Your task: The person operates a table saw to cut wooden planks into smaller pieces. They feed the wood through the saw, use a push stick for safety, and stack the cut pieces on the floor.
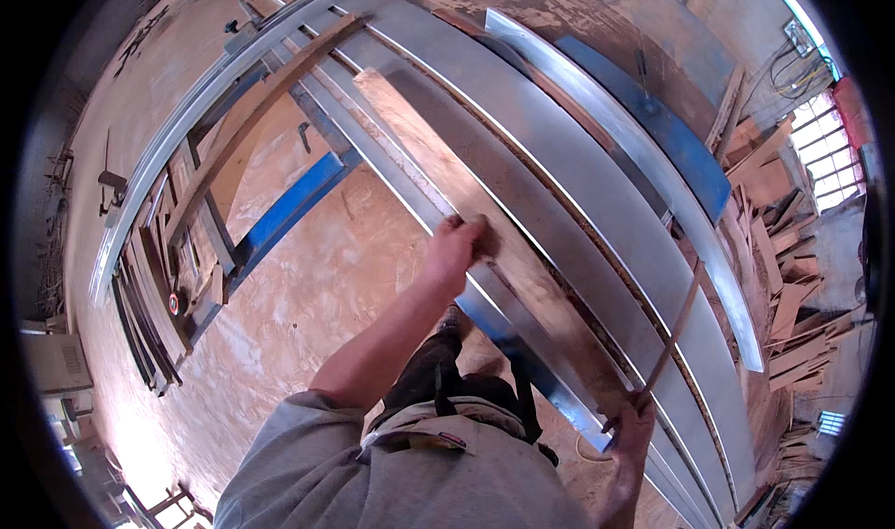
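A long pale wooden plank lies lengthwise on a work surface of long grey metal sheets. My left hand reaches forward and grips the plank's near edge about halfway along, fingers curled over it. At the lower right, my right hand is closed around the lower end of a thin brown wooden strip. The strip slants up and away across the metal sheets.
A blue metal beam and a metal frame stand to the left over the dusty floor. A blue panel lies beyond the sheets. Scrap wood is piled at the right, below a barred window.
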### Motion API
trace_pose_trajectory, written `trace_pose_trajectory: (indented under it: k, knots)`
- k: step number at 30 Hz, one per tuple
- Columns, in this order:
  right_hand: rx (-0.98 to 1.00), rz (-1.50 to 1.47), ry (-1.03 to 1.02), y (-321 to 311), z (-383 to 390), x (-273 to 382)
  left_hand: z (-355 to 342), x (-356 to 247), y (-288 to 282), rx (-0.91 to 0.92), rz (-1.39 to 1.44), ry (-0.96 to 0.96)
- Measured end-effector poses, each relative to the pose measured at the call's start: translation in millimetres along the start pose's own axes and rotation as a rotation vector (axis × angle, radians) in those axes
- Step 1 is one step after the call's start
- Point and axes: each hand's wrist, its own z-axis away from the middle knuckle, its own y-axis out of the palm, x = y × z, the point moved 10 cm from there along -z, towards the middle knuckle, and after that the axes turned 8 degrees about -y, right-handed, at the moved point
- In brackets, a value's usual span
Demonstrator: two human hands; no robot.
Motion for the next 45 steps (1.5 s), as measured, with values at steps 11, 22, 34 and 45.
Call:
trace_pose_trajectory:
  k: [11,22,34,45]
  knots:
    - [-0.189,0.242,-0.102,-138,-61,8,5,62,117,0.147,-0.673,-0.177]
    - [-0.283,0.955,-0.237,-223,-89,44,-12,23,135,-0.137,-1.722,0.139]
    - [-0.155,1.365,-0.157,-306,-61,0,-35,88,379,0.336,-1.969,1.001]
    - [-0.220,0.767,-0.530,-212,-217,143,-38,135,417,0.407,-2.309,0.878]
